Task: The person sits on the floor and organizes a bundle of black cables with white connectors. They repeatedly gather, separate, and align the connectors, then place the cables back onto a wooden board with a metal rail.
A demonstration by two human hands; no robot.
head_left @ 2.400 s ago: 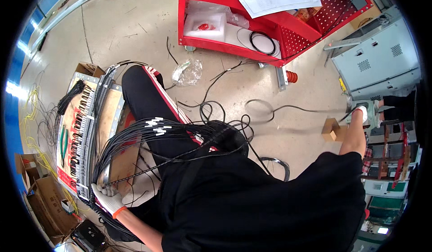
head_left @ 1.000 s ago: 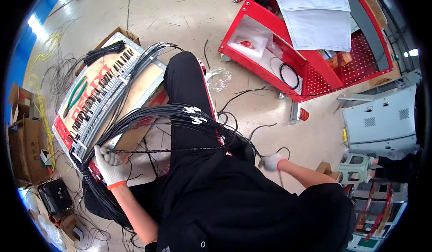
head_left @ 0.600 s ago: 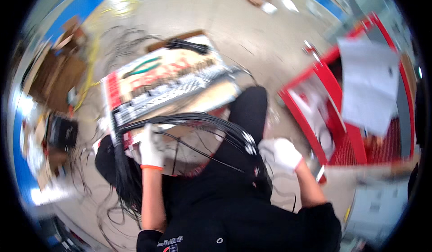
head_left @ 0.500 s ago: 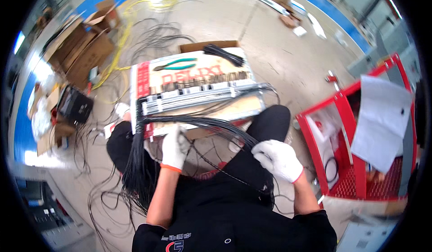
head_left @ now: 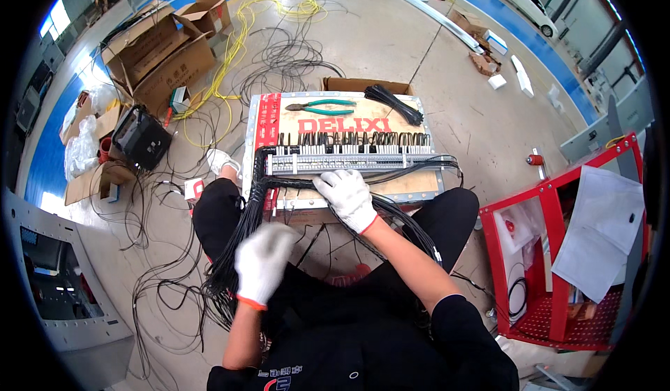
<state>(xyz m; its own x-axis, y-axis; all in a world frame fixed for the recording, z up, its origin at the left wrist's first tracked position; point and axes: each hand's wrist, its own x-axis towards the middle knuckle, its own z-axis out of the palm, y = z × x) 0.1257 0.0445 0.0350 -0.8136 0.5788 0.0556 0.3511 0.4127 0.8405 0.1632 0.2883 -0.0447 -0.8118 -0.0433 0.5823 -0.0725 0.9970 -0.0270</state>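
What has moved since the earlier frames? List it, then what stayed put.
The right hand left the floor at the far right and now rests on the black wire bundle at the terminal strip. The left hand, blurred, rose along the bundle. The wiring panel stayed across the lap.

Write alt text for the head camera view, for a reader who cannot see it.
Seen from above, a seated person in white gloves works on a panel of terminal blocks on the floor: the right hand rests on black wires at its near edge, and the blurred left hand is over a thick black wire bundle. Green-handled pliers lie on the panel; a red cart stands to the right.
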